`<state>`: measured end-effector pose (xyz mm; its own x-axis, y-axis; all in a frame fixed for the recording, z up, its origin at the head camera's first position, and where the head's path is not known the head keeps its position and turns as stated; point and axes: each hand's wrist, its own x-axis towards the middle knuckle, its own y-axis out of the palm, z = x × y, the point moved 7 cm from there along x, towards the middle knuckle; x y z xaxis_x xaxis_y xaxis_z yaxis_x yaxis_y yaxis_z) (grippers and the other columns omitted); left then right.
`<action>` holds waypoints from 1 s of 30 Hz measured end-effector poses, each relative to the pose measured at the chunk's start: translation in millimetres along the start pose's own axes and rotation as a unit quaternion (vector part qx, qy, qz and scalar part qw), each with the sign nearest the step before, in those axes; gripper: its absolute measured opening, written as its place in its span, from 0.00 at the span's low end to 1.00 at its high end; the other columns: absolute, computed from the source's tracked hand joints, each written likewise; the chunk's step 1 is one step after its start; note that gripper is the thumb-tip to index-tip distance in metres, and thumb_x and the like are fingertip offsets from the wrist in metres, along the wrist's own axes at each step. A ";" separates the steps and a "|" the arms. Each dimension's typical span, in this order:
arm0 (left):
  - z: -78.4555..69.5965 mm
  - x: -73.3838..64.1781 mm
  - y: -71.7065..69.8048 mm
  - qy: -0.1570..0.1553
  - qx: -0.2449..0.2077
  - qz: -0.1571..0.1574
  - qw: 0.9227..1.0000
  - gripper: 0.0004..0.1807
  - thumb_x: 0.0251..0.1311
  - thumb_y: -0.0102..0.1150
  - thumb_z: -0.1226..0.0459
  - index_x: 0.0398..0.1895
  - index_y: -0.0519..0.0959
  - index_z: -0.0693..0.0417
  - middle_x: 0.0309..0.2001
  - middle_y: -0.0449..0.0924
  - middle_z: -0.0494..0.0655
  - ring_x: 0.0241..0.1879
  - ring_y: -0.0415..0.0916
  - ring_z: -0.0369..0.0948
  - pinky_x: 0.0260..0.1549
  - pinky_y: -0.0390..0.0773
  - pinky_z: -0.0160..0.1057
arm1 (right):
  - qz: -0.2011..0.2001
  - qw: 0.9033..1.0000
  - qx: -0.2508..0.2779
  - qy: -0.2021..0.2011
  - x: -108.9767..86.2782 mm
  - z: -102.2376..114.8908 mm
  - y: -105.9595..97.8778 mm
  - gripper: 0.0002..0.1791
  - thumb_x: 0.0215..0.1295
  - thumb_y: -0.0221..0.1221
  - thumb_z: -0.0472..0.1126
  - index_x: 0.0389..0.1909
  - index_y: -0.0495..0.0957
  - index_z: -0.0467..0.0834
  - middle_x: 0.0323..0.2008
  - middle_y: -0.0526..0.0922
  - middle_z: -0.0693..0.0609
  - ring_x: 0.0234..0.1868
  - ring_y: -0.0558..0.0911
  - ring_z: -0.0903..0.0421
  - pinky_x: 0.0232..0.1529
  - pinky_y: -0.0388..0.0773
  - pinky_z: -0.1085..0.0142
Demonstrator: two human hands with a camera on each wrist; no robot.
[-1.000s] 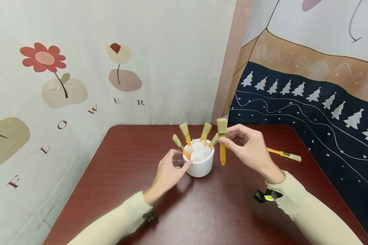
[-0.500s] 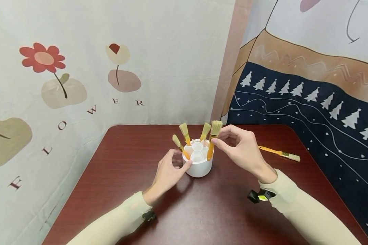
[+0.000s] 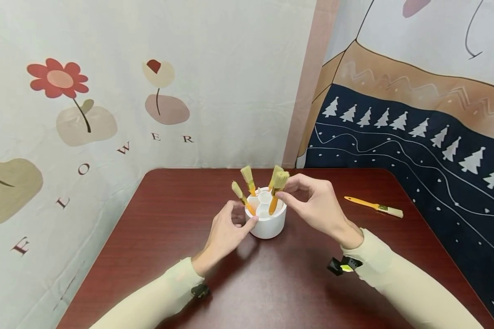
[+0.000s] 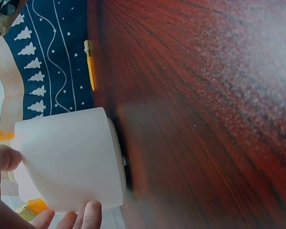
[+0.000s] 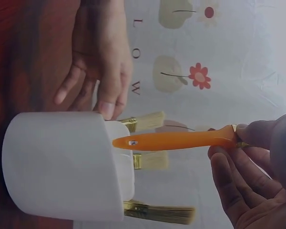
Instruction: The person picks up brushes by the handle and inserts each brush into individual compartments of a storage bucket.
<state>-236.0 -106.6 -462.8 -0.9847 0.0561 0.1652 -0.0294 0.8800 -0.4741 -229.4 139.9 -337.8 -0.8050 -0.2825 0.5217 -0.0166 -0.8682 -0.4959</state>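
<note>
A round white brush holder [image 3: 268, 228] with compartments stands on the table. My left hand [image 3: 226, 228] grips its left side, thumb at the front rim and fingers around the wall, as the left wrist view also shows. Between the thumb and fingers of my right hand [image 3: 319, 205] is a paintbrush [image 5: 176, 140], pinched near its metal collar. Its bristles point up and its orange handle slants down over the holder's right front; the handle tip is at the rim. Other brushes [image 3: 248, 177] stand bristles up in the holder. The right hand may hide another one.
One loose paintbrush [image 3: 372, 205] with an orange handle lies on the dark red wooden table [image 3: 181, 196], right of the right hand. Printed cloths [image 3: 230, 91] hang behind the table and along its right side.
My right hand has carried its paintbrush left and slightly down, from beside the holder to over its right front. The loose brush shows fully now. My left hand stays on the holder.
</note>
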 end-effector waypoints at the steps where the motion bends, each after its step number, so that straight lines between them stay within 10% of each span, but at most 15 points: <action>1: 0.2 0.1 0.0 -0.001 -0.001 0.001 1.000 0.28 0.71 0.82 0.50 0.64 0.82 0.55 0.56 0.93 0.60 0.54 0.95 0.54 0.60 0.96 0.55 | 0.003 1.000 -0.001 0.000 -0.1 0.0 1.6 0.13 0.72 0.81 0.37 0.53 0.93 0.50 0.48 0.98 0.56 0.46 0.96 0.61 0.52 0.93 0.72; 30: 1.1 0.8 0.8 0.005 -0.009 0.008 1.000 0.29 0.72 0.81 0.50 0.66 0.82 0.54 0.56 0.93 0.61 0.54 0.96 0.55 0.60 0.96 0.58 | 0.037 0.994 -0.057 -0.085 -5.5 -13.9 40.3 0.15 0.66 0.83 0.31 0.50 0.94 0.48 0.42 0.97 0.56 0.40 0.94 0.60 0.38 0.91 0.67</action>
<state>-236.9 -106.4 -463.9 -0.9833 0.0750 0.1659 -0.0103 0.8869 -0.4618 -233.9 112.1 -370.4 -0.6953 -0.4168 0.5855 -0.0364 -0.7932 -0.6079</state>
